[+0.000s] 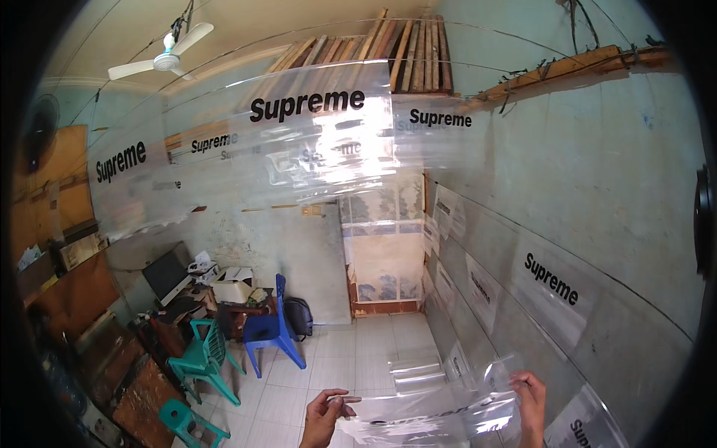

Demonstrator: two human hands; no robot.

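Note:
Low in front of me, a thin transparent plastic sheet [441,425] with black lettering sags between my hands. My left hand [325,418] pinches its left end between thumb and fingers. At the other end, my right hand [529,399] is closed on the sheet's upper right edge, fingers curled over it. Light glints off the folds. Just beyond lies a small stack of transparent sheets [417,377] on the tiled floor. Similar printed sheets [553,287] hang from strings along the right wall, and a large one [321,112] hangs overhead.
A blue chair [272,332], green chair [203,355] and green stool [192,423] stand at the left. Behind them is a cluttered desk with a monitor [167,275]. A patterned door [385,265] stands at the back. Strings cross below the ceiling fan [166,61].

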